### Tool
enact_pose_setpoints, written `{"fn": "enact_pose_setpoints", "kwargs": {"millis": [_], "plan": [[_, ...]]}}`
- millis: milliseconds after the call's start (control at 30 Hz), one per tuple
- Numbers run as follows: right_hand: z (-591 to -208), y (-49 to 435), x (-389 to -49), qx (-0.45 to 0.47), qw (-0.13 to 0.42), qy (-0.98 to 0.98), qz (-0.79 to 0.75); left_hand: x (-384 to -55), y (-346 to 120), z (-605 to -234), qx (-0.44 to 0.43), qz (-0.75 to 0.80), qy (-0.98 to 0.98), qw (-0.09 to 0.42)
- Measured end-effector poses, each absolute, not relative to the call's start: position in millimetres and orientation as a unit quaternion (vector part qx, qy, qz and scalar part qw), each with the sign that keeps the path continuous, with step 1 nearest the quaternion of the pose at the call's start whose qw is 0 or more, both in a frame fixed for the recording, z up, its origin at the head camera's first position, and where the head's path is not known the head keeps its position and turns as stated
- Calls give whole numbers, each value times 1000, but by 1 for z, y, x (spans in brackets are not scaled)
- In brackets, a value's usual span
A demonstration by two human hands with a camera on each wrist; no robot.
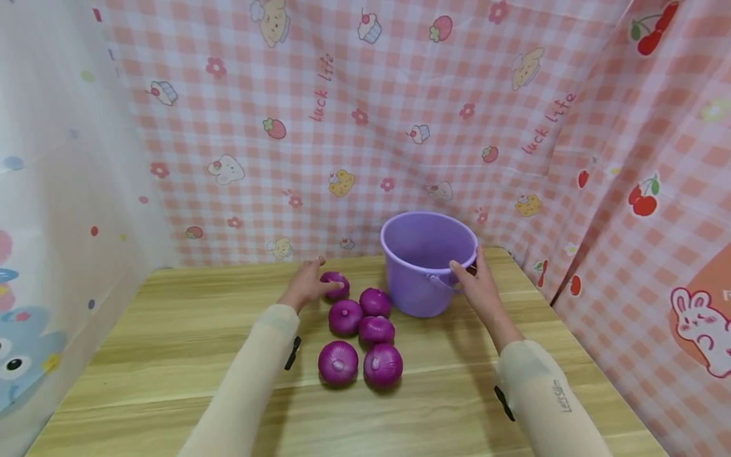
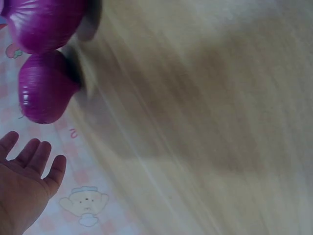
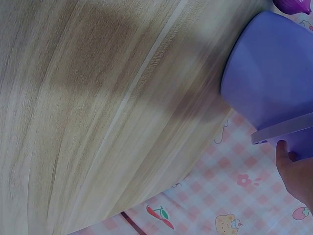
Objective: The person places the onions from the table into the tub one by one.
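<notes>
Several purple onions [image 1: 345, 317] lie in a cluster on the wooden table. My left hand [image 1: 307, 285] is beside the rearmost onion [image 1: 335, 277], its thumb overlapping that onion in the head view. The left wrist view shows this hand [image 2: 27, 183] with its fingers spread and a gap between them and an onion [image 2: 46, 90]. A purple bucket [image 1: 419, 292] stands upright right of the onions. My right hand [image 1: 478, 285] grips its right rim, thumb toward the front and fingers round the far side. In the right wrist view the thumb [image 3: 282, 152] lies by the bucket's handle [image 3: 288, 126].
The wooden table [image 1: 188, 355] reaches back to a pink checked curtain [image 1: 320, 146] close behind the bucket. Another checked curtain [image 1: 622, 254] hangs along the right edge, and a pale curtain [image 1: 74, 158] hangs on the left.
</notes>
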State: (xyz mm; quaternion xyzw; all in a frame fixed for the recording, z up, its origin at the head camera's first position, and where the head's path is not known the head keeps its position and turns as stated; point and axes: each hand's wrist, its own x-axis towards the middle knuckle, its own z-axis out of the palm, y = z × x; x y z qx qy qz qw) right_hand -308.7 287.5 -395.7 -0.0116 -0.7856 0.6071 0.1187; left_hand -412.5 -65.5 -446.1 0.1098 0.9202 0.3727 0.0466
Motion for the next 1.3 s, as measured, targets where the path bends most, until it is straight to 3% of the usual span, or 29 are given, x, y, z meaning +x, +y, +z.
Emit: {"fn": "enact_pose_setpoints", "kwargs": {"millis": [400, 1300], "plan": [[-379, 285, -301, -26, 91, -776, 624, -413, -65, -462, 106, 349, 929, 56], [-394, 291, -310, -23, 102, -789, 605, -410, -53, -464, 93, 371, 923, 51]]}}
